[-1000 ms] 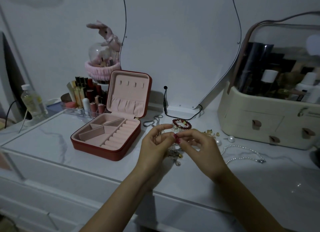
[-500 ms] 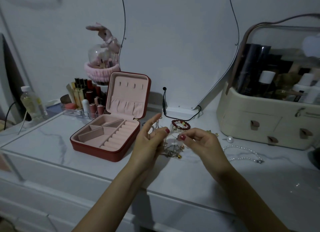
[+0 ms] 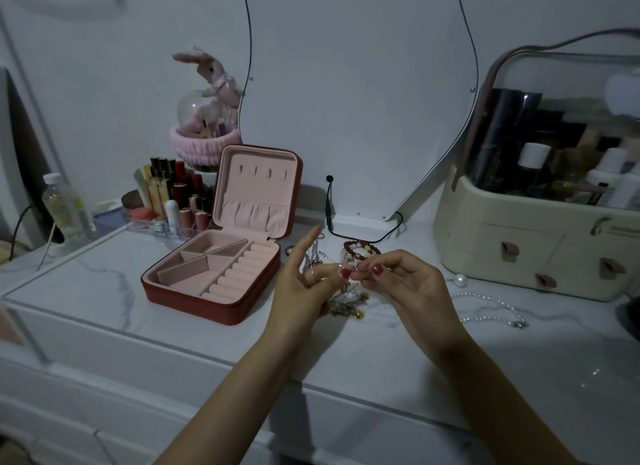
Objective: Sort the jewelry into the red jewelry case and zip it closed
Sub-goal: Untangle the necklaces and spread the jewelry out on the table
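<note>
The red jewelry case (image 3: pixel 194 303) lies open on the white marble top, its pink lid upright and its compartments bare. My left hand (image 3: pixel 304 291) and my right hand (image 3: pixel 405 288) meet just right of the case, both pinching a small thin piece of jewelry (image 3: pixel 353 274) between thumb and finger. Under them lies a tangle of gold and silver jewelry (image 3: pixel 346 307). A red bead bracelet (image 3: pixel 360 248) rests behind my hands, a silver chain (image 3: pixel 316 255) by my left forefinger. A pearl necklace (image 3: pixel 491 307) and a loose pearl (image 3: pixel 460 280) lie to the right.
A cream cosmetics organiser (image 3: pixel 540 242) stands at the right. A mirror (image 3: pixel 356 100) with a black cable (image 3: pixel 330 208) leans on the wall. Lipsticks in a clear rack (image 3: pixel 173 201), a bottle (image 3: pixel 65 208) and a bunny ornament (image 3: pixel 207 118) stand behind the case.
My hands have lifted slightly from the jewelry pile, and my left forefinger has straightened upward. Both still pinch the small piece between them.
</note>
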